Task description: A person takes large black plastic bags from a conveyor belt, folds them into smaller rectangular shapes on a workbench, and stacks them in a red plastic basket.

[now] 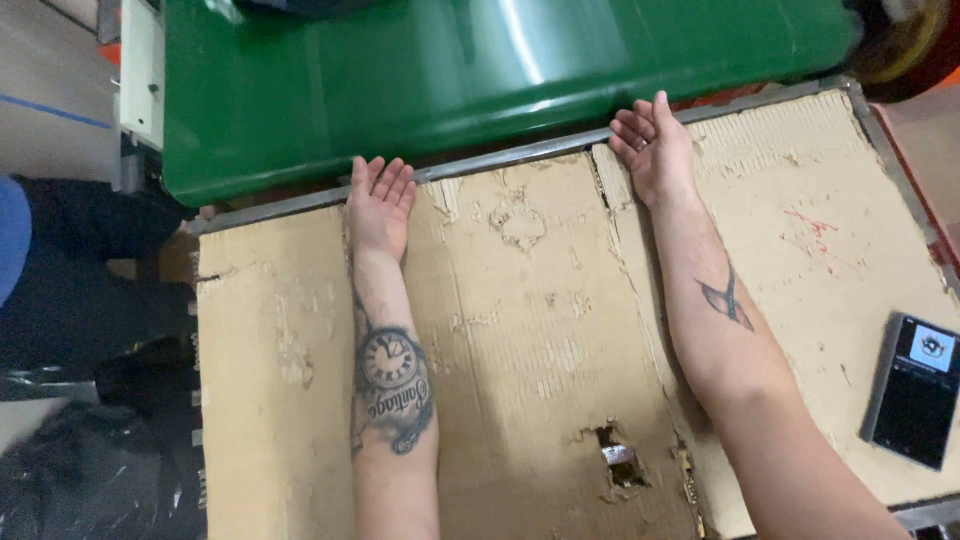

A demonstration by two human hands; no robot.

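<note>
My left hand point(378, 205) lies palm up on worn brown cardboard point(530, 330) that covers a metal-framed table. Its fingers are spread and reach the table's far metal edge point(500, 157). My right hand point(652, 145) also rests palm up at that far edge, fingers apart, holding nothing. Both forearms stretch across the cardboard and carry tattoos. Just beyond the fingertips runs a glossy green conveyor belt point(480, 70).
A dark phone-like device point(915, 388) lies on the cardboard at the right. A torn hole point(620, 462) shows metal near the front. Another person's blue sleeve point(12, 235) and dark clothing are at the left, with black plastic bags point(90, 470) below.
</note>
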